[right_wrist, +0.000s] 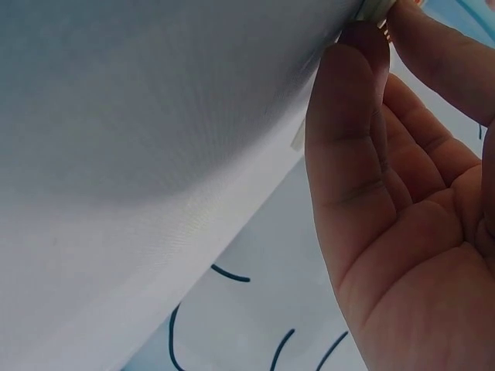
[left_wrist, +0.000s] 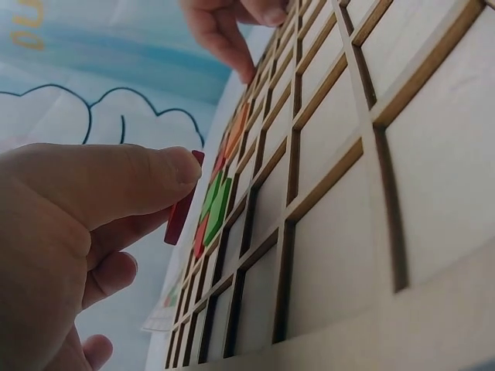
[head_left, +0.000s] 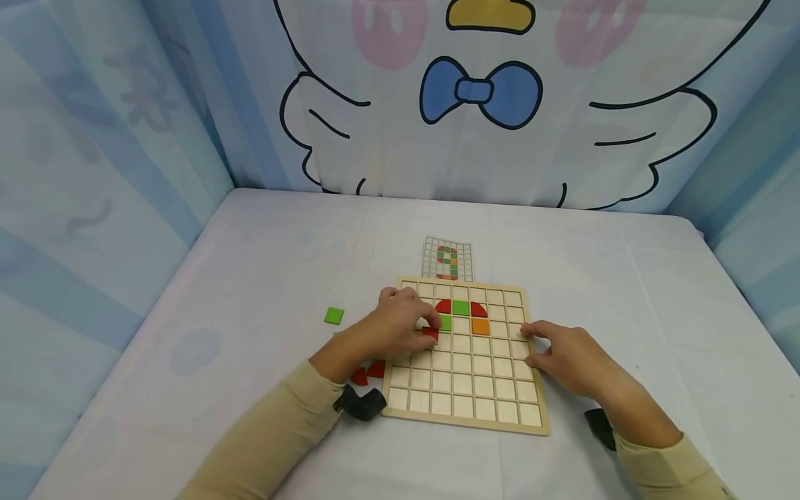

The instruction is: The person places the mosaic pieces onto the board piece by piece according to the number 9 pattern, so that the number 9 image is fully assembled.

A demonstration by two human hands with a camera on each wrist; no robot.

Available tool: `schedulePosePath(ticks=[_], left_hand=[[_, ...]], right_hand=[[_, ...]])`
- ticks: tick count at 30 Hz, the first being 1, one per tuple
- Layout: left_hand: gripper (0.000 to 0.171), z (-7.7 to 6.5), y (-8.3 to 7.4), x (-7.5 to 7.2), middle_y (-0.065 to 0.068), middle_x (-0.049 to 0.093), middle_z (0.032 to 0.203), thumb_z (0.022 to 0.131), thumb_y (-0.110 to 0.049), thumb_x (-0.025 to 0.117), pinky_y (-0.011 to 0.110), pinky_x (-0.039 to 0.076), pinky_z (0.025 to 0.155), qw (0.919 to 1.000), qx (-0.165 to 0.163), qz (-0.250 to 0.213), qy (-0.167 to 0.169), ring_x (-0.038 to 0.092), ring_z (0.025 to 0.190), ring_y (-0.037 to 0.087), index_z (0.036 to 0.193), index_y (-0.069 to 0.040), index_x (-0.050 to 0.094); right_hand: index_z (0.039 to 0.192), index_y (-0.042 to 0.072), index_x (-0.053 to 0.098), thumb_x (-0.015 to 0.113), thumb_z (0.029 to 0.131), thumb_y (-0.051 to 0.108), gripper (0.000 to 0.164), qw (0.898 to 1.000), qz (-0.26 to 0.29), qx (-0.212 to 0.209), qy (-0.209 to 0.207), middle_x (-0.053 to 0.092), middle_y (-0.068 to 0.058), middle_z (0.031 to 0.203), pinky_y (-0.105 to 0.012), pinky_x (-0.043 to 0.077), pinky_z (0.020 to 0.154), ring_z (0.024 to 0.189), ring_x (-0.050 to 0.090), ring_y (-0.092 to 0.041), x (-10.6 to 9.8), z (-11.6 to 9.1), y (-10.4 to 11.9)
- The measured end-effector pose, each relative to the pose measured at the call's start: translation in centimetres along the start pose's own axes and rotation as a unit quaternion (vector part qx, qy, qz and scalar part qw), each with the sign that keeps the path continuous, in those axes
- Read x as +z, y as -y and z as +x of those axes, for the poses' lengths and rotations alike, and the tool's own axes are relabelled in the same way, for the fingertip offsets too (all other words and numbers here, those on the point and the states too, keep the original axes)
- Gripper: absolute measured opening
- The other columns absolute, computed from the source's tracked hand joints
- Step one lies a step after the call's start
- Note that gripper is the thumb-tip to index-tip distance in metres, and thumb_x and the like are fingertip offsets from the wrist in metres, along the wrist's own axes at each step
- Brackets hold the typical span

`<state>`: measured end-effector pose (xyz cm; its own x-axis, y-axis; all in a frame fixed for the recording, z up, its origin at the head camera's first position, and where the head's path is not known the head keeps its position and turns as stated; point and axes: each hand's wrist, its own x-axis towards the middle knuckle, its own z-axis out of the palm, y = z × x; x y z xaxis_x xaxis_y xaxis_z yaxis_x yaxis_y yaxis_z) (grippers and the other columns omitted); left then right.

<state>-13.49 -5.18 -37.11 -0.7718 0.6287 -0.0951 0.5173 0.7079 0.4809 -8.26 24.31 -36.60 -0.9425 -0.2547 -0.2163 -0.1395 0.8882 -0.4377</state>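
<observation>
Your left hand (head_left: 398, 323) pinches red piece (head_left: 430, 335) over nine-o'clock side of board (head_left: 462, 383); right hand (head_left: 567, 355), fingers parted, touches three-o'clock edge. Tilted lowering could jostle green tile (head_left: 446, 323) beside it.

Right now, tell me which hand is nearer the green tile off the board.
The left hand, right of the green tile; the right hand, farther off at the board's right edge.

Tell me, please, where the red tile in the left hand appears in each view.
Head: the red tile is below centre, pinched by the left hand over the board.
Left wrist: the tile is left of centre.
Right wrist: not in it.
Shared landmark: the right hand, in all three.
</observation>
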Motion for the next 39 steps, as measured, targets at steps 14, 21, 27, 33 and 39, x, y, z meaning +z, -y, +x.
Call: schedulePosePath(ticks=[14,21,27,33,39], left_hand=[[0.017,0.4,0.0,0.5,-0.013,0.068,0.101,0.091,-0.028,0.075,0.052,0.022,0.105,0.9998,0.021,-0.003,-0.002,0.047,0.11,0.017,0.107,-0.02,0.073],[0.016,0.7,-0.1,0.6,-0.014,0.068,0.099,0.091,-0.029,0.075,0.05,0.024,0.104,0.9996,0.029,0.006,0.0,0.047,0.107,0.015,0.105,-0.021,0.072],[0.017,1.0,-0.2,0.7,-0.013,0.068,0.103,0.091,-0.027,0.076,0.049,0.024,0.104,0.9994,0.033,0.01,0.002,0.048,0.11,0.016,0.106,-0.021,0.072],[0.018,1.3,-0.2,1.1,-0.013,0.069,0.104,0.091,-0.029,0.076,0.05,0.023,0.105,0.9993,0.03,0.019,0.013,0.047,0.113,0.017,0.107,-0.022,0.072],[0.017,1.4,-0.3,1.3,-0.014,0.068,0.101,0.091,-0.03,0.076,0.051,0.024,0.104,0.9991,0.027,0.029,0.016,0.048,0.112,0.017,0.105,-0.023,0.072]], right_hand=[[0.132,0.002,0.061,0.074,0.09,0.017,0.047,1.0,0.0,0.001,0.001,0.067,-0.018,0.118,-0.036,0.047,0.068,0.08,0.06,-0.017,0.0,0.1,-0.1],[0.132,0.002,0.061,0.074,0.09,0.016,0.046,1.0,0.002,-0.003,-0.001,0.067,-0.017,0.118,-0.036,0.047,0.068,0.08,0.06,-0.016,0.0,0.0,-0.1],[0.132,0.001,0.06,0.074,0.09,0.017,0.047,1.0,0.002,0.0,0.0,0.067,-0.018,0.118,-0.036,0.047,0.068,0.08,0.06,-0.017,0.0,0.1,-0.1],[0.133,0.001,0.06,0.073,0.09,0.017,0.048,1.0,0.004,0.001,0.0,0.067,-0.017,0.116,-0.036,0.046,0.068,0.079,0.059,-0.016,0.1,0.1,-0.1],[0.132,0.0,0.06,0.074,0.09,0.016,0.047,1.0,0.003,-0.004,-0.002,0.068,-0.017,0.114,-0.036,0.046,0.067,0.077,0.058,-0.015,0.0,0.1,-0.1]])
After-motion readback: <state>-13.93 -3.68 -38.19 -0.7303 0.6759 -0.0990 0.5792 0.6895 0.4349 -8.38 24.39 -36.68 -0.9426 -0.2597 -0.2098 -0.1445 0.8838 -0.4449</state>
